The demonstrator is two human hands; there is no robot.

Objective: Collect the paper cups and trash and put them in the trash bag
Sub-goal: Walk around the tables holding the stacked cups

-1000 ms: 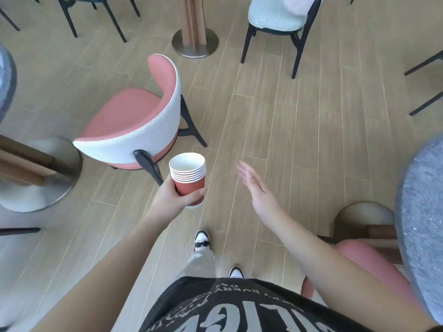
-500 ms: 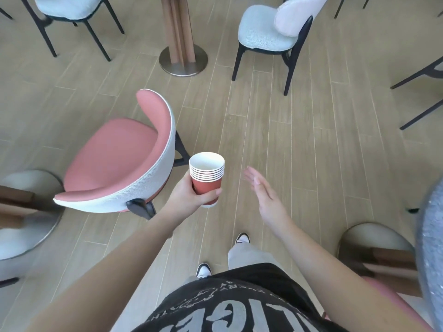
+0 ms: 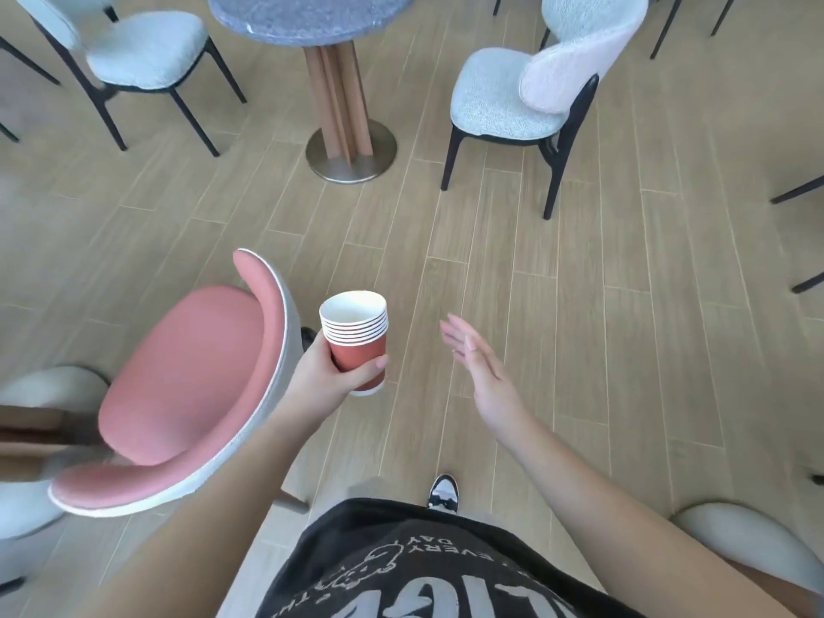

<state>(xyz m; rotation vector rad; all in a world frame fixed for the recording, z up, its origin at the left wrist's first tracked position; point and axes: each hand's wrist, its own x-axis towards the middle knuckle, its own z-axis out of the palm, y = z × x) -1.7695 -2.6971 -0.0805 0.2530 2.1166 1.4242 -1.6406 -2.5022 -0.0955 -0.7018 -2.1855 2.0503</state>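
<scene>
A stack of several red paper cups [image 3: 356,339] with white rims is upright in my left hand [image 3: 327,376], which is wrapped around its lower part. The stack is held in the air above the wooden floor, just right of a pink chair. My right hand [image 3: 479,365] floats to the right of the cups, flat, fingers together and stretched forward, holding nothing. No trash bag is in view.
A pink chair with a white back [image 3: 187,394] stands close on my left. Ahead is a round grey table [image 3: 312,15] on a wooden post with a metal base [image 3: 351,153], with pale blue chairs to the left [image 3: 142,51] and right [image 3: 526,100]. Wooden floor lies between.
The view has tilted up and forward as I walk, bringing the grey table and pale chairs closer. Both hands keep their pose, the cups still held in the left.
</scene>
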